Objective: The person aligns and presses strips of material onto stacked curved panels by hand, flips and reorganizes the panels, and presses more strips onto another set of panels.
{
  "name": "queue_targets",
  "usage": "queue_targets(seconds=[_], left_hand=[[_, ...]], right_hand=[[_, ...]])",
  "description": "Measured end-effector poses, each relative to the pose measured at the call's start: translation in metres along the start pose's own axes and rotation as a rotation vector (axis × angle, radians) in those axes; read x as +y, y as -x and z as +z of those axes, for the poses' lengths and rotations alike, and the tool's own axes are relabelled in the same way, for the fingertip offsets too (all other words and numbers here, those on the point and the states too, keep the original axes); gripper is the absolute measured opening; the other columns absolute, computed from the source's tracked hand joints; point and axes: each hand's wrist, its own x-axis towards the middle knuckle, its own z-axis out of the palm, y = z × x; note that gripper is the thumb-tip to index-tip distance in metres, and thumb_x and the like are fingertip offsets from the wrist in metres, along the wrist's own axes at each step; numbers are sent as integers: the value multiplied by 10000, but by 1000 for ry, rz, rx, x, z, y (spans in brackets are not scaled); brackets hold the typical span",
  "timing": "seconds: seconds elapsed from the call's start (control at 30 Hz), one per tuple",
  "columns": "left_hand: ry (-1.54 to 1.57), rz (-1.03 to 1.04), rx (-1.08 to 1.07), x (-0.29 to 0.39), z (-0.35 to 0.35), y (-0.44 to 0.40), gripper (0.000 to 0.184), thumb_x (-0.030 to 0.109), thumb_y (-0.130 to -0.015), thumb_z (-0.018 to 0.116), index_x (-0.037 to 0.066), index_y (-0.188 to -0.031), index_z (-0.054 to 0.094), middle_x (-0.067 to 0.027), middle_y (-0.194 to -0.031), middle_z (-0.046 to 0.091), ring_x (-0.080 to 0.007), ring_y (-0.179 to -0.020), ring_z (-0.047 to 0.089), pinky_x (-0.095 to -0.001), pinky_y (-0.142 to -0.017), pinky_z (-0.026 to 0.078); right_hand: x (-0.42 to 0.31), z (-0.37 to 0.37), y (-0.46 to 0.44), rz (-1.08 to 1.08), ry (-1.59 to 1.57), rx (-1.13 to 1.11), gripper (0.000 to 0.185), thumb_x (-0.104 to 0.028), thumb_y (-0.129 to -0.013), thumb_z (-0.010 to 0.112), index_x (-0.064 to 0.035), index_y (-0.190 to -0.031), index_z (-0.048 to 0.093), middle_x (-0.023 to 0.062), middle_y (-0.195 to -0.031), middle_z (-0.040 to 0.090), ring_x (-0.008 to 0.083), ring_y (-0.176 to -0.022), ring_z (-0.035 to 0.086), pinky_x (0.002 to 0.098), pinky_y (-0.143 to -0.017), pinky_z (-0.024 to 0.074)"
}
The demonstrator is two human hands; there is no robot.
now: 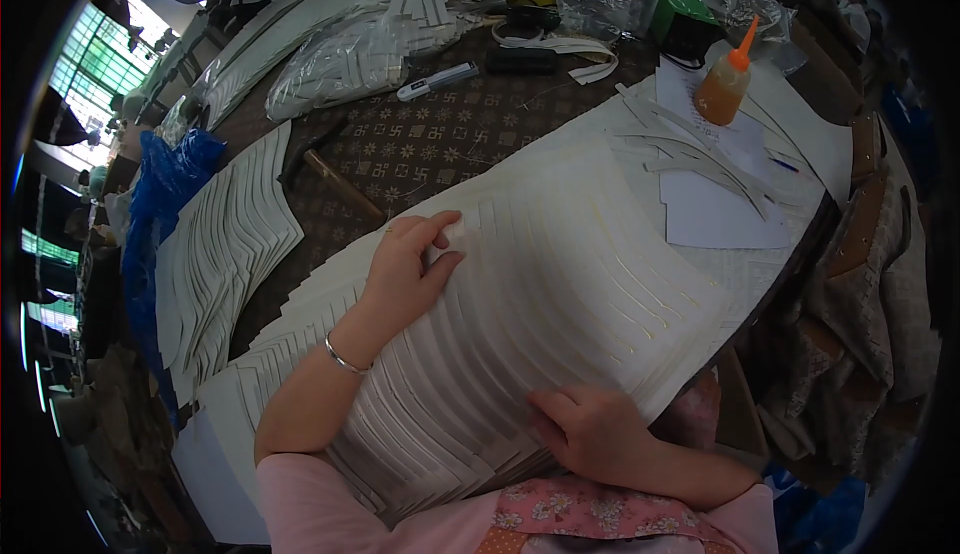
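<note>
Overlapping white strips (480, 354) lie fanned in rows across a large pale sheet (560, 164). Thin yellowish lines run along several strips toward the right. My left hand (408, 264), with a bracelet at the wrist, is at the upper left ends of the rows. Its fingers are bent around a small white end, apparently of a strip, with the thumb a little lower. Nearer my body, my right hand (595, 432) rests at the lower part of the rows, fingers curled inward against the strips. Whatever lies under those fingertips is hidden.
Stacked strips (225, 244) lie left, beside a hammer (340, 182). A cutter knife (437, 82) and bagged strips (335, 64) are behind. An orange-tipped glue bottle (722, 86) stands on paper at right, near loose strips (700, 159) and a green box (682, 16). Brown fabric (830, 354) hangs right.
</note>
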Motion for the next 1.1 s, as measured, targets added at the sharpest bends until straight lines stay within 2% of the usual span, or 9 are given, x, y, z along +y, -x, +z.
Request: queue_targets(seconds=[0.07, 0.1, 0.27, 0.7, 0.8, 0.87, 0.9, 0.97, 1.1], left_hand=[[-8, 45, 41, 2, 0, 7, 429, 53, -811, 742, 78, -1225, 632, -117, -1063, 628, -262, -934, 597, -357, -829, 496], [-8, 46, 40, 4, -1, 11, 429, 53, -811, 742, 78, -1225, 632, -117, -1063, 628, -262, -934, 597, -357, -829, 496], [-130, 216, 37, 6, -3, 34, 455, 47, -804, 740, 46, -1243, 619, -156, -1231, 623, -352, -1223, 558, -410, -1006, 473], [-280, 255, -105, 4, -2, 35, 430, 41, -831, 699, 67, -1254, 624, -89, -1346, 597, -346, -1359, 458, -456, -1055, 426], [-361, 268, -169, 9, -4, 37, 447, 93, -850, 694, 49, -1282, 590, -99, -1404, 548, -351, -1412, 383, -483, -1099, 360], [-533, 239, -245, 24, -5, 42, 687, 323, -841, 734, -17, -1380, 478, -167, -1493, 437, -374, -1468, 267, -514, -1150, 253], [-531, 234, -247, 31, -4, 45, 687, 323, -841, 734, -17, -1380, 478, -167, -1493, 437, -374, -1468, 267, -514, -1150, 253], [-539, 153, -316, 40, 1, 53, 1049, 578, -759, 742, -97, -1451, 333, -246, -1560, 294, -392, -1503, 149, -529, -1180, 144], [-568, 144, -355, 37, 8, 56, 1251, 692, -685, 740, -130, -1481, 234, -284, -1584, 209, -406, -1512, 90, -539, -1186, 103]], right_hand=[[-1, -1, 0, -1, 5, -9, 192, -167, -845, 696, -65, -1007, 675, 104, -738, 640, 301, -651, 648, 404, -565, 529], [-1, -1, 0, -1, 9, -17, 194, -168, -844, 696, -65, -1007, 673, 104, -738, 638, 302, -651, 647, 405, -567, 530], [0, 0, 0, -15, 13, -13, 196, -163, -839, 697, -60, -1003, 666, 105, -745, 635, 302, -656, 646, 405, -576, 528], [-1, 0, 1, -17, 32, -21, 206, -156, -831, 703, -57, -1007, 665, 101, -757, 637, 297, -665, 644, 401, -578, 522], [-1, -1, 0, -23, 42, -19, 207, -154, -828, 706, -60, -1009, 669, 101, -759, 642, 298, -668, 647, 400, -582, 524], [-1, 1, 1, -12, 23, -6, 191, -149, -825, 707, -62, -990, 666, 102, -757, 642, 303, -665, 646, 402, -582, 522], [0, 1, 1, -5, 8, 15, 175, -144, -823, 707, -63, -972, 662, 103, -754, 642, 307, -662, 645, 405, -582, 521], [-1, -1, 0, 24, 3, -4, 158, -139, -820, 707, -64, -950, 654, 104, -753, 641, 314, -659, 642, 408, -580, 517], [-3, -2, 0, 78, 2, -11, 127, -132, -816, 704, -69, -897, 629, 109, -748, 637, 328, -653, 635, 417, -575, 508]])
